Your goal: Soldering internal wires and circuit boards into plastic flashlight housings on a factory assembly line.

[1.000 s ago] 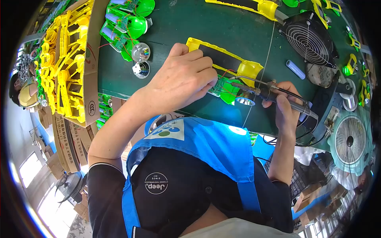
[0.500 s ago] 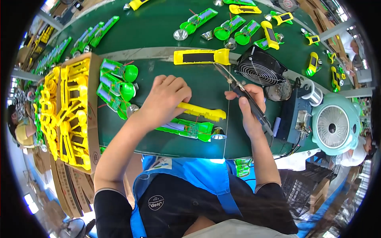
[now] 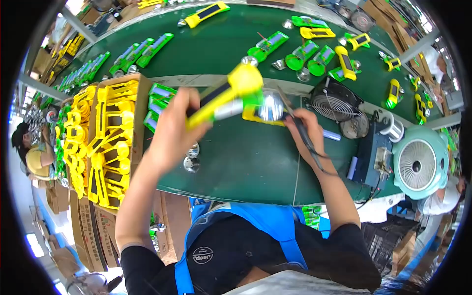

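My left hand (image 3: pixel 169 135), blurred by motion, is closed around a yellow-and-green flashlight (image 3: pixel 228 93), lifted above the table. Its yellow cover carries a dark panel, and a shiny round reflector (image 3: pixel 271 107) sits at its right end. My right hand (image 3: pixel 306 129) grips a soldering iron (image 3: pixel 303 132), its tip pointing up and left, close to the reflector. Partly hidden behind the flashlight, a yellow cover (image 3: pixel 251 117) lies on the green table (image 3: pixel 236 172). Left of my left hand are green housings (image 3: pixel 156 101); two loose reflectors (image 3: pixel 191 164) rest below that hand.
A carton of yellow covers (image 3: pixel 140 115) stands at left. To the right are a black fan (image 3: pixel 334 101), a solder spool (image 3: pixel 392 129), a dark soldering station (image 3: pixel 368 155), a mint-green fan (image 3: pixel 418 160) and a cylindrical cell (image 3: pixel 332 134). Several flashlights lie across the far strip.
My left hand has risen, and the green housing that lay on the table has come up with the yellow cover. The iron has shifted in my right hand. The whole view has moved slightly.
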{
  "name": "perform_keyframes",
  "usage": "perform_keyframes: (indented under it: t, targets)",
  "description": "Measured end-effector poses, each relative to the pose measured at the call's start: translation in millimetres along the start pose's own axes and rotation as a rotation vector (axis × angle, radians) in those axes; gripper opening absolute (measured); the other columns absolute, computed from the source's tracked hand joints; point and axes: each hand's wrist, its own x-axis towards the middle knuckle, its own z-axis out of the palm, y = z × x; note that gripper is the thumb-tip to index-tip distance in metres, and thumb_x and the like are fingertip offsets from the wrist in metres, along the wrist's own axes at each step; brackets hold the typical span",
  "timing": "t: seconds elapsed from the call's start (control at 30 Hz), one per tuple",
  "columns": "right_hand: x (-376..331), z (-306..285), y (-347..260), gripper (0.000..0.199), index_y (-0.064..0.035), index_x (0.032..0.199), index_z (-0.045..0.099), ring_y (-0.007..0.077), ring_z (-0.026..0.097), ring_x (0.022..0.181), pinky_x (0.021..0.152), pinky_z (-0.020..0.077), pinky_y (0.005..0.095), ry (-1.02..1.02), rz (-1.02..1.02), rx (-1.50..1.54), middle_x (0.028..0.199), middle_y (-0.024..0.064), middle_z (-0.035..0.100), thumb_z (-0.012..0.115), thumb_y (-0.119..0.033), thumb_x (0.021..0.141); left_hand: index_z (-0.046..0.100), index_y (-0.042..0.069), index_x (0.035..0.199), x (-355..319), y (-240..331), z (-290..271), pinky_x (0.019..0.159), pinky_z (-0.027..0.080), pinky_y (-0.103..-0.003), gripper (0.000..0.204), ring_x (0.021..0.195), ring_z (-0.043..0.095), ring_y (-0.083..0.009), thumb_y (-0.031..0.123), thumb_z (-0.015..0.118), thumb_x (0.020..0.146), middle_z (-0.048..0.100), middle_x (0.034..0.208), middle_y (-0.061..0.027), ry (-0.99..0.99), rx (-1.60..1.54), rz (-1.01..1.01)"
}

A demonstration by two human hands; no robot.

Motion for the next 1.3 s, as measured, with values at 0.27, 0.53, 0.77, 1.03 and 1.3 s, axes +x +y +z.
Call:
perform_keyframes:
  t: [0.27, 0.53, 0.77, 1.03, 1.3]
  targets:
    - [-34.0, -17.4, 3.4, 0.041, -0.0052, 0.11, 0.047, 0.0252, 0.069, 0.082, 0.072, 0.0549, 0.0317, -0.049, -0.081, 0.178, 0.09, 0.013, 0.064, 0.067, 0.008, 0.077, 0.04, 0.01, 0.1, 159.5, -117.6, 71.1, 0.077, 0.05, -0.044, 0.048, 0.088, 0.062, -0.0344, 0.023, 0.079, 0.075, 0.062, 0.096, -0.015, 0.21, 0.396, -0.2]
    - [-29.8, -24.3, -0.4, 0.031, -0.0085, 0.102, 0.054, 0.0252, 0.067, 0.075, 0.065, 0.0528, 0.0328, -0.033, 0.04, 0.178, 0.085, 0.0108, 0.064, 0.071, 0.0, 0.078, 0.058, 0.007, 0.108, 248.7, -26.9, 136.5, 0.077, 0.05, -0.04, 0.03, 0.088, 0.06, -0.0292, 0.017, 0.071, 0.082, 0.063, 0.097, -0.0122, 0.061, 0.194, 0.498]
    - [-22.7, -25.0, 5.3, 0.036, -0.01, 0.105, 0.055, 0.0293, 0.064, 0.072, 0.064, 0.0518, 0.0358, -0.049, -0.059, 0.171, 0.082, 0.0093, 0.06, 0.074, -0.006, 0.075, 0.059, 0.023, 0.115, 307.6, 20.7, 245.9, 0.091, 0.046, -0.046, 0.035, 0.105, 0.058, -0.0344, 0.034, 0.067, 0.083, 0.065, 0.107, -0.0108, -0.531, 0.289, 0.238]
    - [-25.4, -20.2, 17.0, 0.027, -0.0087, 0.096, 0.055, 0.0325, 0.06, 0.066, 0.058, 0.0477, 0.0389, -0.039, -0.007, 0.256, 0.075, 0.012, 0.057, 0.073, -0.007, 0.076, 0.063, 0.015, 0.11, 336.8, 69.7, 273.0, 0.085, 0.049, -0.045, 0.059, 0.102, 0.063, -0.0308, 0.054, 0.077, 0.067, 0.067, 0.104, -0.0088, -0.242, 0.052, 0.365]
    - [-45.7, -17.6, 15.4, 0.03, -0.0061, 0.107, 0.053, 0.0207, 0.065, 0.082, 0.076, 0.0522, 0.0355, -0.092, 0.114, 0.341, 0.087, 0.0108, 0.066, 0.069, -0.002, 0.082, 0.047, 0.014, 0.108, 305.6, 58.5, 262.4, 0.085, 0.049, -0.049, 0.065, 0.106, 0.054, -0.0395, 0.021, 0.084, 0.057, 0.053, 0.107, -0.0211, -0.204, 0.027, 0.185]
